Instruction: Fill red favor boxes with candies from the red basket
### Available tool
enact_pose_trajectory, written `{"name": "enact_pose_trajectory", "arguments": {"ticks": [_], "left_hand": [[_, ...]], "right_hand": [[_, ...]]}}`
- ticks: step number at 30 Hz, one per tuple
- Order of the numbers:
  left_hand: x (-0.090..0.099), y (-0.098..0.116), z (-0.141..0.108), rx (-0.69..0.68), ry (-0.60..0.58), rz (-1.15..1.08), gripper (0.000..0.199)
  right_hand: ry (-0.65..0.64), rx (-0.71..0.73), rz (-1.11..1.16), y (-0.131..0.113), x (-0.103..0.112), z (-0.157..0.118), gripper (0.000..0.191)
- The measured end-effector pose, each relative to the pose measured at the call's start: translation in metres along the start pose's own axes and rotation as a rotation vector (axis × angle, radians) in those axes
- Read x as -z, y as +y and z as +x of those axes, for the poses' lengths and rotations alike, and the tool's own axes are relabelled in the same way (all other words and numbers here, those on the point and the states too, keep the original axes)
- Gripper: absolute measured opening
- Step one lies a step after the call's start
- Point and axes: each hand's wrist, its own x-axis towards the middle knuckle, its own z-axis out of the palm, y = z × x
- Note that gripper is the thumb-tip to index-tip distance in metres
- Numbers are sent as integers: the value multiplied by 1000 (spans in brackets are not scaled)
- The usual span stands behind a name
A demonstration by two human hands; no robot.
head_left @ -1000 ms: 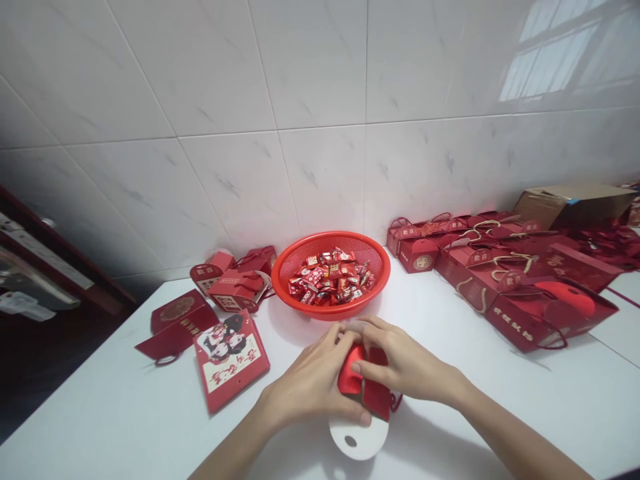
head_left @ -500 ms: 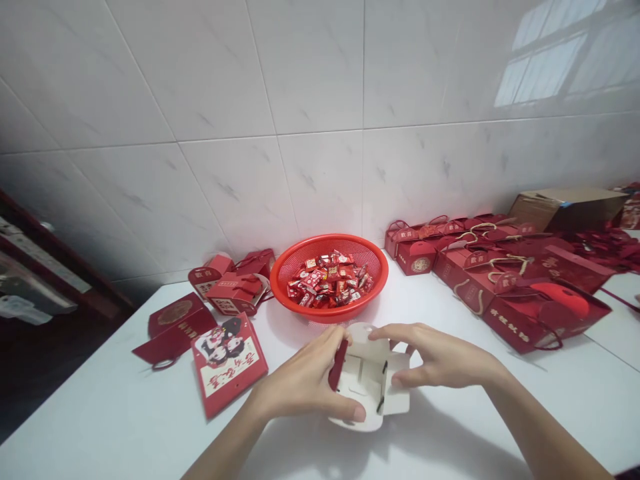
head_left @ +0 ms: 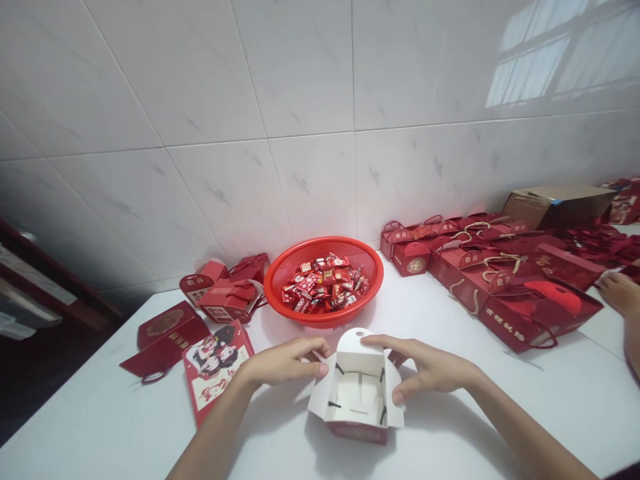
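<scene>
An opened red candy box (head_left: 360,400) with a white inside stands upright on the white table, its flaps spread outward. Dark cord ends poke through its inner side walls, and no candy shows in it. At the left flap, the thumb and curled fingers of my left hand (head_left: 290,362) close on the upper corner. My right hand (head_left: 427,368) grips the other side, index finger on the rounded back flap and thumb on the right flap. Just behind the box, a red plastic basket (head_left: 280,310) holds a heap of red-wrapped candies (head_left: 325,283).
Left on the table are a flat red box with cartoon figures (head_left: 217,370), a dark red box (head_left: 175,333) and small folded boxes (head_left: 230,297). Rows of red boxes (head_left: 500,280) and a cardboard carton (head_left: 555,207) stand right. Another person's hand (head_left: 620,293) shows at the right edge.
The box has been set level on the table with its side flaps folded outward. My left hand has shifted from around its side to the left flap. Another person's hand has appeared at right.
</scene>
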Motion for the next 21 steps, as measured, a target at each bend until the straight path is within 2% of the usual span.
{"name": "enact_pose_trajectory", "arguments": {"ticks": [2, 5, 7, 8, 13, 16, 19, 21], "left_hand": [[-2, 4, -4, 45, 67, 83, 36], [-9, 17, -14, 111, 293, 295, 28], [-14, 27, -20, 108, 415, 425, 25], [-17, 31, -23, 96, 433, 457, 24], [-24, 45, -30, 131, 320, 417, 41], [-23, 44, -31, 112, 324, 376, 51], [-21, 44, -32, 87, 325, 353, 48], [-17, 44, -32, 62, 337, 341, 45]], "right_hand": [[11, 26, 6, 1, 1, 4, 83], [28, 68, -16, 2, 1, 10, 84], [45, 72, -57, 1, 0, 13, 86], [56, 63, -82, 0, 0, 14, 87], [71, 68, -224, -11, 6, 18, 88], [56, 116, -303, -25, 19, 18, 84], [70, 219, -323, -43, 37, 22, 65], [122, 291, -292, -53, 47, 31, 51]]}}
